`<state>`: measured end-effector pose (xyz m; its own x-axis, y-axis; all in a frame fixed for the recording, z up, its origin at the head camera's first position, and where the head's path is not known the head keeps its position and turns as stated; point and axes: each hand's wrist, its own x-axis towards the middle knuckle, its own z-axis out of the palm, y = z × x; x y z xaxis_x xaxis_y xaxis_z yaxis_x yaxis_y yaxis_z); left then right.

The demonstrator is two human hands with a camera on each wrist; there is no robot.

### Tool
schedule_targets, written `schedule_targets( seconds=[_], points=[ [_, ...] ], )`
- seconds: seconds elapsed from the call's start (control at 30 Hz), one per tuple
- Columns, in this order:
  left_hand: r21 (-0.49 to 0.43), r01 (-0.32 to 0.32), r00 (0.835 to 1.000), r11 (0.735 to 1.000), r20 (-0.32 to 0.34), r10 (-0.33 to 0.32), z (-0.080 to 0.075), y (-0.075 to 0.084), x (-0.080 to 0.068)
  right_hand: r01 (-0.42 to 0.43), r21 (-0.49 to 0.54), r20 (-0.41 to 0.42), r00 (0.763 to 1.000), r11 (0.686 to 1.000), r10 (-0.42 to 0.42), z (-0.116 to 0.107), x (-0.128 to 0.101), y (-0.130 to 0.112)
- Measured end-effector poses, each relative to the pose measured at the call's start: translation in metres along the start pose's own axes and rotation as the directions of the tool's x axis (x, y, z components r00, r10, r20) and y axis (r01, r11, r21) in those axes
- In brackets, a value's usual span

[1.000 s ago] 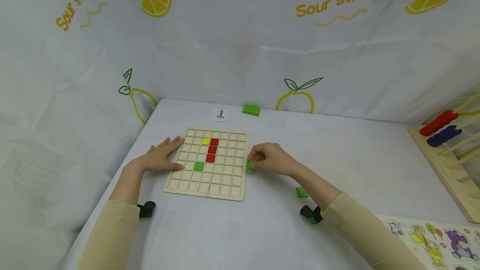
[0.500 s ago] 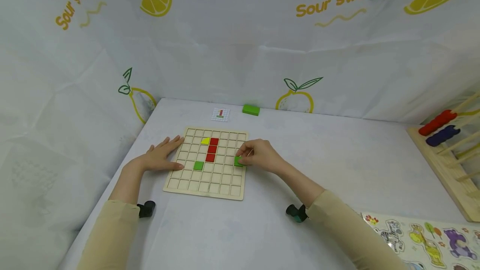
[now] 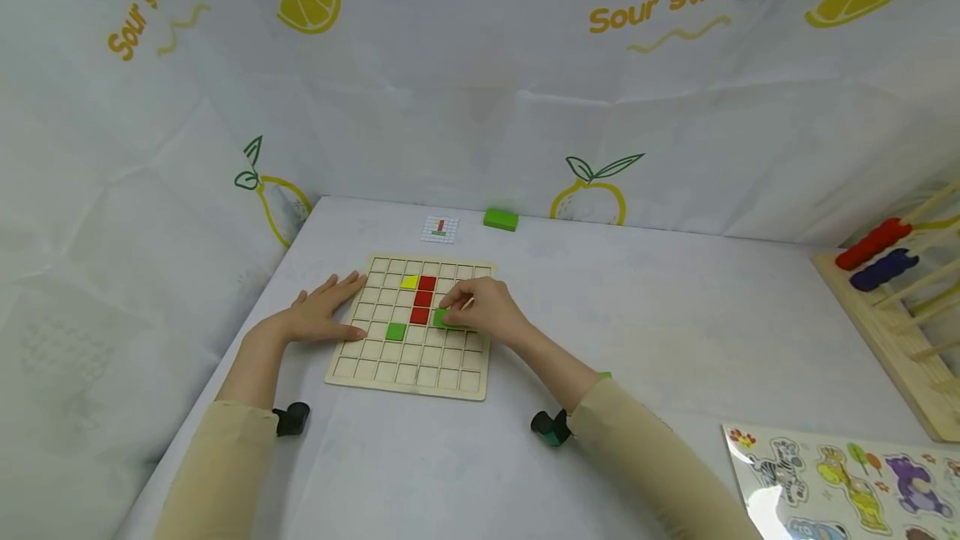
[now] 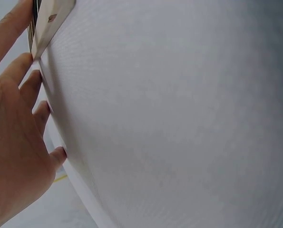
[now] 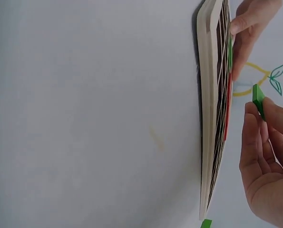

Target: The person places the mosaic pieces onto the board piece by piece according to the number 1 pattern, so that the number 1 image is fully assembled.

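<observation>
A wooden grid board [image 3: 375, 371] lies on the white table. It bears a yellow tile [image 3: 409, 282], a column of three red tiles [image 3: 423, 299] and a green tile [image 3: 395, 331]. My right hand [image 3: 480, 312] pinches another green tile [image 3: 442, 319] just above the board, right of the lowest red tile. The right wrist view shows this green tile [image 5: 258, 100] held clear of the board's [image 5: 209, 118] surface. My left hand [image 3: 324, 313] rests flat, fingers straight, on the board's left edge; its fingers [image 4: 22, 90] touch the board's rim [image 4: 48, 23] in the left wrist view.
A small pattern card [image 3: 440, 229] and a green block [image 3: 501, 220] lie at the table's back. Another green tile [image 3: 604, 375] peeks out behind my right forearm. A wooden abacus frame [image 3: 892, 315] stands at the right; an animal puzzle sheet [image 3: 840, 477] lies front right. Lemon-print cloth walls surround the table.
My right hand lifted the green tile from the table beside the board's right edge and carried it left over the grid, next to the red column. The left hand stayed put.
</observation>
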<state>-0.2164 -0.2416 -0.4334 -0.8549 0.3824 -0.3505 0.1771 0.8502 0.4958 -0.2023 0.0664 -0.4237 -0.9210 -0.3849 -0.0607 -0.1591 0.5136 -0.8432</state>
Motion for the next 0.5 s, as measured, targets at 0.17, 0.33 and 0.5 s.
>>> schedule_targets(
  seconds=[0.17,0.33,0.5],
  points=[
    [0.005,-0.001,1.0,1.0,0.0,0.001,0.0,0.0,0.0,0.027,-0.035,0.015,1.0,0.999,-0.027,0.013,0.004,-0.009],
    [0.0,0.003,1.0,1.0,-0.002,-0.003,0.0,0.001,-0.001,0.031,-0.051,0.011,0.999,0.998,-0.031,0.022,0.008,-0.015],
    [-0.001,0.008,1.0,1.0,0.0,-0.008,0.0,0.002,-0.001,0.007,-0.047,0.01,1.0,0.999,-0.006,0.03,0.011,-0.015]
  ],
)
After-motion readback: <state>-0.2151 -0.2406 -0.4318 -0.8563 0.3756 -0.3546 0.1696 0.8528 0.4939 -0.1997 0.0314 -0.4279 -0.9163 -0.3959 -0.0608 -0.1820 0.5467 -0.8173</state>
